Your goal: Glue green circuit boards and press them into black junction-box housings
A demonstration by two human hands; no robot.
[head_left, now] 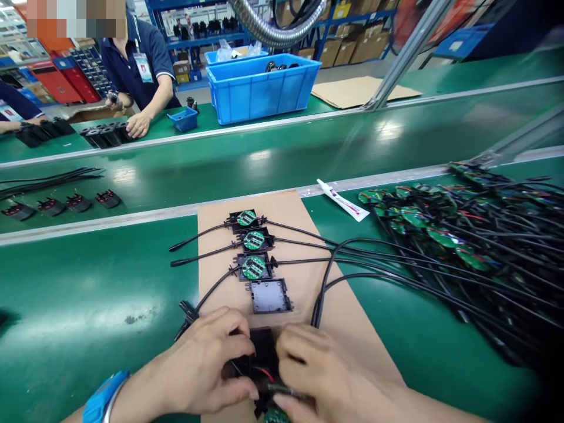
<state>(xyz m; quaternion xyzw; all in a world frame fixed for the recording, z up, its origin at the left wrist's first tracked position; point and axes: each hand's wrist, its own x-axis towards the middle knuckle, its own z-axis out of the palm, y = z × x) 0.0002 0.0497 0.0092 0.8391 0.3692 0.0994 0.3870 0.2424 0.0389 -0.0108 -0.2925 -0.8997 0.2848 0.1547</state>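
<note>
My left hand is closed on the left side of a black plastic case at the bottom centre, thumb and fingertips around its wires. Across from it, my right hand pinches a small circuit board seen edge-on, with a red wire running near it. Part of a green board shows below. The hands cover much of the case. Just beyond lies an open case half with a grey inside. Three cases holding round green boards and black cables stand in a row behind it.
Brown cardboard lies under the work. To the right are a white tube and a large heap of cabled boards. Black connectors rest on the far-left strip. Beyond, a co-worker handles black parts beside a blue bin.
</note>
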